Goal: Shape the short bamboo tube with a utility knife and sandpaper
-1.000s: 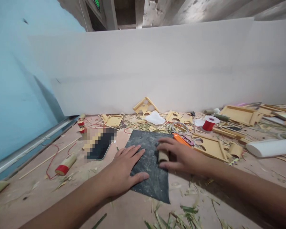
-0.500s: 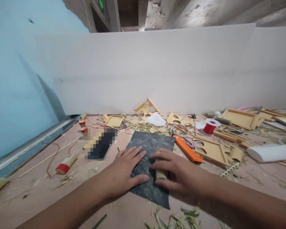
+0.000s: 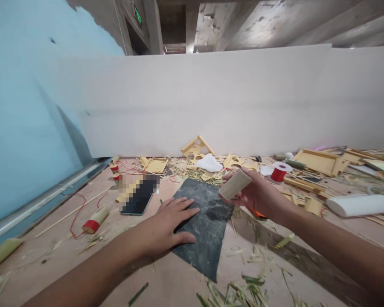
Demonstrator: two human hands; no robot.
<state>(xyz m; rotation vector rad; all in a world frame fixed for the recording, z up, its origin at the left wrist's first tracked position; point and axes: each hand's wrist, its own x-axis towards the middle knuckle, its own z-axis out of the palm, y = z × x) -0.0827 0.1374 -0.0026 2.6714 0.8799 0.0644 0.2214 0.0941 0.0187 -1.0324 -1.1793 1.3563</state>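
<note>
A dark sheet of sandpaper (image 3: 205,247) lies on the work table, dusted with pale powder. My left hand (image 3: 171,224) rests flat on its left side, fingers spread. Above its upper right corner, my right hand (image 3: 259,192) grips a short piece of bamboo tube (image 3: 235,185), tilted and lifted clear of the sheet. Behind and below that hand, an orange utility knife (image 3: 257,212) is mostly hidden.
Left of the sheet are a phone (image 3: 136,207) and a bamboo piece with a red-wrapped end (image 3: 96,219). A red thread spool (image 3: 280,171), a white roll (image 3: 361,205) and wooden frames (image 3: 321,161) lie to the right. Green shavings (image 3: 230,294) litter the front.
My right hand has raised the bamboo tube off the sandpaper and turned it, moving up and right. My left hand stays flat on the sheet. The view has shifted slightly.
</note>
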